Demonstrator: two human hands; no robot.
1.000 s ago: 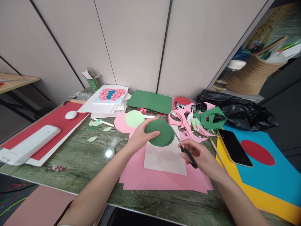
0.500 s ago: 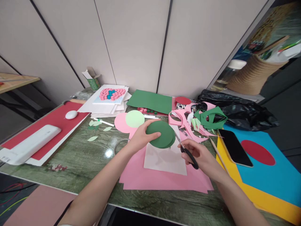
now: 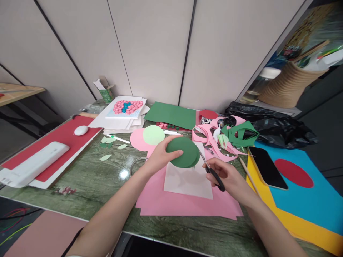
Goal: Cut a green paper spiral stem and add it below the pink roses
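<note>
- The dark green discs (image 3: 182, 152) are plain matte paper, flat and stiff-looking, their outline a smooth curve that reads as oval from this angle
- At least two layers show: the upper one covers most of the lower, whose edge peeks out as a narrow crescent on the right
- A thin green sliver shows just under the lower right rim
- They are held up over the upper part of the white sheet (image 3: 187, 187), which lies on larger pink sheets (image 3: 187, 207) and carries a soft shadow
- The left hand (image 3: 164, 151) pinches the discs at their left side, thumb flat on the upper face, the other fingers mostly hidden behind
- The right hand (image 3: 223, 175) has its fingers closed around the black handles of the scissors (image 3: 215, 177)
- The slim metal blades point up and left, right beside the discs' right edge; whether they touch the paper I cannot tell
- Past the left hand, a pale green circle (image 3: 154, 135) overlaps pink rounded paper (image 3: 137, 139)
</note>
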